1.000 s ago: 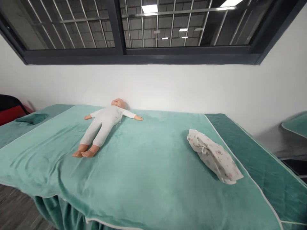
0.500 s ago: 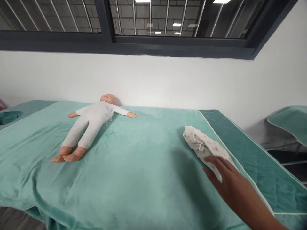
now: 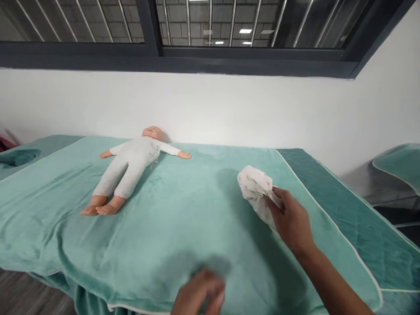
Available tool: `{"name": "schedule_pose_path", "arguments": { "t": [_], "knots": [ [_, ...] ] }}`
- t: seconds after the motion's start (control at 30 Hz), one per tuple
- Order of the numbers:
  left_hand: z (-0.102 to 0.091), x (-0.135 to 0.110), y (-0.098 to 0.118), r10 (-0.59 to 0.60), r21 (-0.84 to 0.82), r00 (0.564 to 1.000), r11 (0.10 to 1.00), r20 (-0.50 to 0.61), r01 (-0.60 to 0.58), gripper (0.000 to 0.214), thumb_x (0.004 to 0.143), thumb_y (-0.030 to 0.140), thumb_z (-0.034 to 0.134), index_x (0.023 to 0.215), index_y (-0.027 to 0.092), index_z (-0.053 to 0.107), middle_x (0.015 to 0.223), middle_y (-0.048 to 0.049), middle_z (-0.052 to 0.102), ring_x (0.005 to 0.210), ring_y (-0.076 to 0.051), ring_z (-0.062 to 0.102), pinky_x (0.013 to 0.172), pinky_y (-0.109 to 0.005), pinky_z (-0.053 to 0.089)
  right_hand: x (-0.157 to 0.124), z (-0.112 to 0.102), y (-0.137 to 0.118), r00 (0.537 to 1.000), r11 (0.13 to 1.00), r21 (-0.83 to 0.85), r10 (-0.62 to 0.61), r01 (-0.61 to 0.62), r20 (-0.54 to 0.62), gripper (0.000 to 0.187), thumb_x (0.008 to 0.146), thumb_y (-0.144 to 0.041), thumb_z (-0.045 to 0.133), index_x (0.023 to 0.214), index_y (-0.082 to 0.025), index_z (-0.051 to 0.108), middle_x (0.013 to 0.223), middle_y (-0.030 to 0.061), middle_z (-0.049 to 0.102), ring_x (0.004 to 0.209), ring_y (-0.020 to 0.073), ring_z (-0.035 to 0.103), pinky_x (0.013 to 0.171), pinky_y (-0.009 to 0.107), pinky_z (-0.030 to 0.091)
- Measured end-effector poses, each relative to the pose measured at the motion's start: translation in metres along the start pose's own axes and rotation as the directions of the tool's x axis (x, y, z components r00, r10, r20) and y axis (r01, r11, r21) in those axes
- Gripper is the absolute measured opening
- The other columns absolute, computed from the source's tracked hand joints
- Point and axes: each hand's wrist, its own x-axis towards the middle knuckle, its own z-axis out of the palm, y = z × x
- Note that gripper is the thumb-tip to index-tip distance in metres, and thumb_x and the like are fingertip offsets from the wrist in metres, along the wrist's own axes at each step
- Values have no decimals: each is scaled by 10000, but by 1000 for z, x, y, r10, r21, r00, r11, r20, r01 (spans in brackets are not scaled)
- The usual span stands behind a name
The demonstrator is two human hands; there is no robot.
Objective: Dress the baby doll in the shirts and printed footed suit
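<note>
On the right of the head view, my right hand (image 3: pixel 288 214) pinches a folded white cloth (image 3: pixel 254 186) with a small print, raised above the green blanket (image 3: pixel 197 197). Part of the cloth is hidden behind my fingers, and whether it is a garment I cannot tell. Low in the middle, my left hand (image 3: pixel 201 293) hovers over the blanket's near side, blurred by motion, its fingers curled. A baby doll (image 3: pixel 134 159) in a white bodysuit lies on its back at the left, arms spread and head towards the wall. Neither hand touches it.
Behind the bed is a white wall (image 3: pixel 213 109) with a dark-framed window (image 3: pixel 246 60) above it. A darker green quilted cover (image 3: pixel 348 210) shows along the right. Another green cloth (image 3: pixel 398 166) sits at the far right edge. The blanket hangs over the front edge in folds.
My right hand has closed on the white cloth and lifted it, moving it slightly left. My left hand has come into view from below. The view has shifted slightly.
</note>
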Motion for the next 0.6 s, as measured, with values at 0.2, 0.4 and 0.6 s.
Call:
{"name": "schedule_pose_path", "arguments": {
  "t": [0.2, 0.4, 0.6],
  "knots": [
    [23, 112, -15, -170, -673, 985, 731, -19, 114, 612, 829, 364, 752, 1385, 178, 574, 1328, -140, 670, 1274, -283, 602, 1143, -409, 415, -41, 20, -80, 840, 870, 287, -475, 402, 263, 215, 930, -142, 540, 1092, -245, 636, 1406, 90, 603, 1294, 274, 542, 1069, 493, 424],
    [6, 117, -6, -317, -826, 920, 436, 231, 357, 687, 902, 595, 552, 1387, 109, 573, 1243, -172, 711, 1216, -342, 645, 1107, -481, 457, -40, -5, -105, 751, 733, 679, -469, 39, 464, 100, 955, -267, 600, 1024, -260, 672, 1261, 36, 695, 1173, 200, 636, 994, 367, 521],
    [4, 114, -16, -298, -848, 942, 450, 153, 280, 662, 894, 555, 580, 1418, 152, 555, 1233, -144, 723, 1202, -341, 652, 1098, -491, 460, 2, 4, -91, 937, 794, 587, -66, -159, 342, 173, 946, -345, 588, 1087, -263, 644, 1172, 37, 703, 1058, 209, 659, 932, 383, 523]
  ]
}}
